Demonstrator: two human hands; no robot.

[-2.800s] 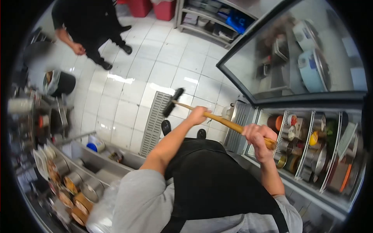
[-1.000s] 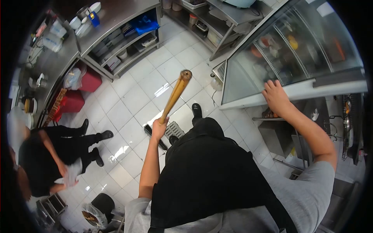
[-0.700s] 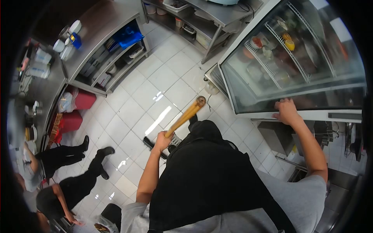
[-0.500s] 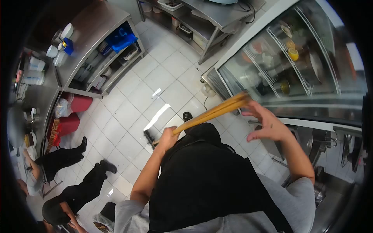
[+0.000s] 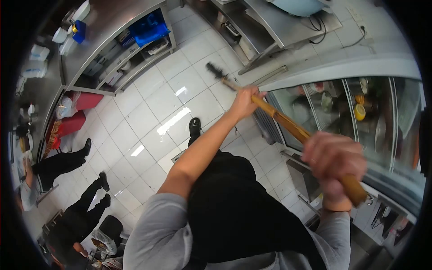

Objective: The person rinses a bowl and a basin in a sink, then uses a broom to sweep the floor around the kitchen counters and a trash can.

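Both my hands grip a long wooden-handled broom (image 5: 288,126). My left hand (image 5: 245,101) holds the handle partway down, arm stretched forward. My right hand (image 5: 333,164) is wrapped around the upper end, close to the camera and blurred. The dark brush head (image 5: 215,70) reaches out over the white floor tiles toward the base of a steel table. I wear a black apron over a grey shirt, and one black shoe (image 5: 194,128) shows below.
A glass-door fridge (image 5: 360,112) holding containers stands on my right. Steel shelving (image 5: 126,45) with a blue bag and red bins (image 5: 74,121) lines the far left. Two people in black trousers (image 5: 67,166) are at the lower left beside a bagged bin (image 5: 105,236).
My right hand left the fridge door and took the broom's upper end. The brush head swung from the floor drain by my feet out toward the steel table.
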